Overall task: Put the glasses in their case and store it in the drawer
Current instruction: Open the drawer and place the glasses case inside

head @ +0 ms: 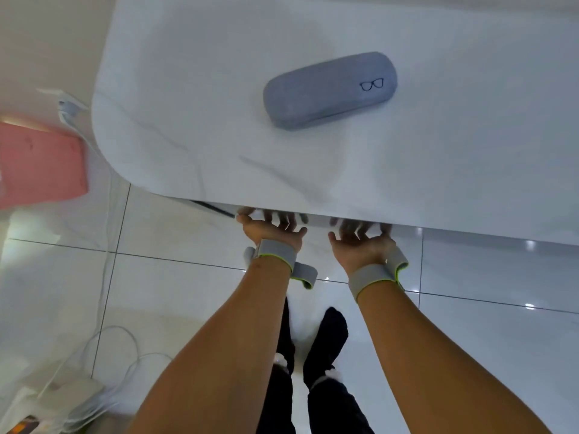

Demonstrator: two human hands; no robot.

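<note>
Closed rounded grey case [330, 90] lies on marble-look table [203, 104]; hands' fingers hidden beneath its edge.

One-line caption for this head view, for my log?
Closed grey glasses case lies on the white table; left hand and right hand reach under its front edge.

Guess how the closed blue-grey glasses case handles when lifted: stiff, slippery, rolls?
The glasses case looks like a rigid hard shell, so probably stiff. Its matte, fabric-like skin suggests decent grip. It lies on a flat underside, so it seems unlikely to roll.
</note>
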